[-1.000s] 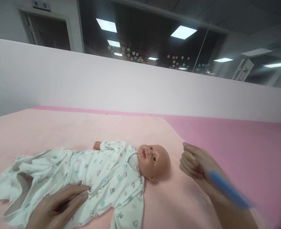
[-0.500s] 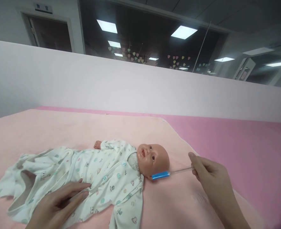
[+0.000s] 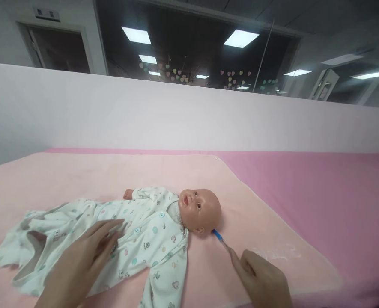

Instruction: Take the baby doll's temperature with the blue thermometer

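A baby doll [image 3: 200, 210] lies on its back, its head toward the right, dressed in a white printed romper [image 3: 150, 239] with blue snaps. The legs of the romper spread flat at the left. Over the doll's belly is my left hand [image 3: 86, 252], fingers stretched out and holding nothing; whether it touches the cloth I cannot tell. My right hand [image 3: 263, 278] is closed around the thin clear handle of what looks like a blue-headed hairbrush [image 3: 217, 235]. The blue end is at the lower side of the doll's head, near the ear, and shows narrow from this angle.
A peach mat [image 3: 80, 171] with a pale edge lies under the doll, on a pink surface [image 3: 320, 192]. Faint white lettering [image 3: 277, 253] marks the mat at the right. Behind stands a low white partition [image 3: 176, 115], with a dark window [image 3: 189, 42] beyond it.
My right hand has moved down and left, turning the brush from nearly level to slanted, its blue head now by the back of the doll's head. My left hand has lifted slightly.
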`<move>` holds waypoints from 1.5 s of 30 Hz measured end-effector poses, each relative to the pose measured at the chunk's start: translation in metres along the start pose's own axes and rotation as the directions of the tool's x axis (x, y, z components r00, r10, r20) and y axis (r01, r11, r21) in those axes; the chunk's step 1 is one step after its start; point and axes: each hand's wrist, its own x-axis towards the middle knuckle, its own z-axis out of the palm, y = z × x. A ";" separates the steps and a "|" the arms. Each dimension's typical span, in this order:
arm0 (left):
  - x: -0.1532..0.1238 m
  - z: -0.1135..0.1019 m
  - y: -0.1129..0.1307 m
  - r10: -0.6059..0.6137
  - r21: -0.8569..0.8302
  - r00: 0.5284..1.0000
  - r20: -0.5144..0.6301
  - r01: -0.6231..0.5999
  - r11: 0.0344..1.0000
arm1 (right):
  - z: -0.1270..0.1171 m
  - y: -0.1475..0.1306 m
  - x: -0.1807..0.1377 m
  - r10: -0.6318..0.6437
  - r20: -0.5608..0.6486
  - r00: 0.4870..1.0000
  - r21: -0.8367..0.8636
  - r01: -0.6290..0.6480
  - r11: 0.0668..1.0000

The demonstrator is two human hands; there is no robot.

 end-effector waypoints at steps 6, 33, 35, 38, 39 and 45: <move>0.043 -0.006 0.058 0.152 -0.024 0.980 0.131 -0.150 0.988 | 0.016 -0.002 -0.010 -0.071 0.158 0.985 -0.003 0.072 0.997; 0.102 0.032 0.036 0.324 -0.596 0.752 0.574 0.112 0.795 | 0.021 -0.119 0.117 -0.161 0.169 0.972 0.745 -0.019 0.667; 0.103 0.035 0.033 0.333 -0.616 0.758 0.562 0.114 0.780 | 0.038 -0.133 0.120 -0.130 0.149 0.980 0.848 -0.059 0.526; 0.104 0.037 0.031 0.362 -0.629 0.754 0.548 0.087 0.772 | 0.059 -0.142 0.110 -0.083 0.162 0.983 0.928 -0.123 0.350; 0.104 0.037 0.032 0.371 -0.627 0.750 0.548 0.074 0.776 | 0.063 -0.142 0.105 -0.073 0.158 0.985 0.941 -0.128 0.313; 0.104 0.033 0.032 0.351 -0.586 0.750 0.560 0.060 0.808 | 0.068 -0.138 0.090 -0.088 0.095 0.992 0.969 -0.072 0.236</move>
